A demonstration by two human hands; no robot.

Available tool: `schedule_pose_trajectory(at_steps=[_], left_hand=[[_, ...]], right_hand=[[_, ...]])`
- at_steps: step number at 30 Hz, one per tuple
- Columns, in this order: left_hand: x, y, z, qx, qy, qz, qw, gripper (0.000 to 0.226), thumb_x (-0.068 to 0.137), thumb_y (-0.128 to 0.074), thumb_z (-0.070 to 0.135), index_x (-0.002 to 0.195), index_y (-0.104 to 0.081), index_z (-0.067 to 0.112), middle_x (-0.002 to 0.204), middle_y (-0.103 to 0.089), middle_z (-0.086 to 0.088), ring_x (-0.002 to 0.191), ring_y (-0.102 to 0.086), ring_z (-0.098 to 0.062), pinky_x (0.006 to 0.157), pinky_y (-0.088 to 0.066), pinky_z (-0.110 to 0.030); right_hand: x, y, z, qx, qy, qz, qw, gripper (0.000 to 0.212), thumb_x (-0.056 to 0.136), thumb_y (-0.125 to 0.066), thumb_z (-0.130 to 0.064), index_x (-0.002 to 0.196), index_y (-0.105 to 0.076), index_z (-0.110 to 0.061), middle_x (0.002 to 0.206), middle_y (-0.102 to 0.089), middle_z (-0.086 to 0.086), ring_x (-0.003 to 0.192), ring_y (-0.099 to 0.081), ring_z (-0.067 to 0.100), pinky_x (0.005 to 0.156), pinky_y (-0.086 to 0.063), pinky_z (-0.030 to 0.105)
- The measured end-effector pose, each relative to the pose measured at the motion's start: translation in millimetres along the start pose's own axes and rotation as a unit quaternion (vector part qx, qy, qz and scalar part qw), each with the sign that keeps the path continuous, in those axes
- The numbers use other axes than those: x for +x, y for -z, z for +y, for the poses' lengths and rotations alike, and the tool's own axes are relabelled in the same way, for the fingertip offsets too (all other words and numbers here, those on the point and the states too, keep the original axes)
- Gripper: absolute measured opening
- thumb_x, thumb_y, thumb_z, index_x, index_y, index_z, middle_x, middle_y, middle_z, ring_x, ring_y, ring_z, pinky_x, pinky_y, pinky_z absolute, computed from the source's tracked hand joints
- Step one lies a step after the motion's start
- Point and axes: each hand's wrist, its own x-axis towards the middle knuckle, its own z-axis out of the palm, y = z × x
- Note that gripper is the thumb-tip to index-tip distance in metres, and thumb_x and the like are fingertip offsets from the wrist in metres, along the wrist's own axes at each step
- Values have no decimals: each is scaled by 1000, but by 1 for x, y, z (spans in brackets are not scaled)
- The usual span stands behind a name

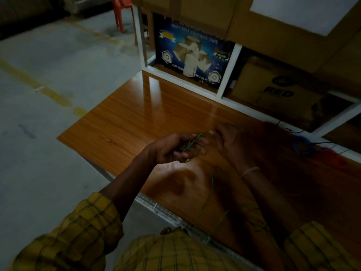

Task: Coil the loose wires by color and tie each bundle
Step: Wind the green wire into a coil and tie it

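We wear a yellow shirt (pixel 175 251) checked with thin dark lines, its sleeves pushed back to the forearms on both sides, the cuffs bunched in folds. On our right wrist sits a thin pale band (pixel 250 171), and the lower arms are bare beyond the cuffs.

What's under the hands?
The shiny wooden table lies under the left hand and right hand. Green wire dangles below. Their shadow darkens that patch.
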Motion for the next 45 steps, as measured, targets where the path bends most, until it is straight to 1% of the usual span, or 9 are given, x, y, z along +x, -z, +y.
schedule_pose_trajectory(at_steps=[8,13,17,20,23,29,35,38,45], left_hand=[[24,-52,14,-101,-110,-111,983,34,116,-28,26,114,-59,13,104,-63,-7,61,-49,-6,47,-26,-17],[40,-90,29,-163,-169,-86,968,26,112,-39,31,103,-60,17,109,-67,-8,90,-70,-19,70,-57,-28],[60,-109,35,-195,-207,-50,957,29,113,-37,32,103,-60,18,129,-65,-17,128,-64,-34,110,-51,-58],[71,-115,44,-202,-238,-19,950,33,116,-32,32,106,-60,20,149,-53,-23,147,-47,-41,120,-35,-64],[75,-121,53,-163,-262,16,951,28,116,-33,34,108,-58,22,162,-43,-26,149,-45,-43,117,-37,-66],[81,-125,50,30,-230,158,960,26,114,-40,39,121,-55,18,145,-63,-17,133,-64,-32,116,-38,-62],[81,-129,35,271,-185,181,927,34,115,-35,40,131,-51,14,138,-60,-13,122,-66,-32,104,-55,-62],[74,-139,34,319,-155,112,928,32,116,-31,41,132,-49,20,129,-63,-14,97,-75,-35,72,-64,-45],[72,-160,27,214,-123,-11,969,39,117,-27,36,131,-51,9,121,-66,-25,53,-50,-17,40,-23,-24]], right_hand=[[-28,26,44,48,-38,-55,997,34,105,-46,-35,104,-70,-11,99,-69,8,93,-61,25,84,-49,43],[-50,27,65,35,-36,-124,991,42,97,-52,-36,127,-66,-9,129,-64,15,125,-55,31,104,-47,47],[-59,41,53,163,-83,-158,970,40,97,-65,-12,137,-58,-17,114,-69,2,105,-65,10,87,-44,9],[-67,49,44,322,-173,-219,905,29,100,-63,-11,126,-57,-22,85,-73,-10,77,-68,0,70,-49,9],[-79,57,44,418,-184,-271,847,17,101,-59,-3,117,-58,-1,75,-74,4,68,-69,19,66,-56,26],[-81,108,28,524,-167,-340,763,21,107,-51,-26,104,-71,-20,64,-46,19,49,-46,21,60,-49,34],[-52,171,35,361,-59,-249,897,18,103,-58,-18,114,-71,-17,102,-71,2,70,-61,16,60,-52,27],[-35,183,57,401,-104,-147,898,19,104,-53,-17,105,-69,-5,81,-71,-7,60,-57,11,53,-47,22],[-18,155,90,366,-180,30,912,16,100,-64,-33,102,-71,-19,80,-64,2,63,-56,13,56,-44,27]])
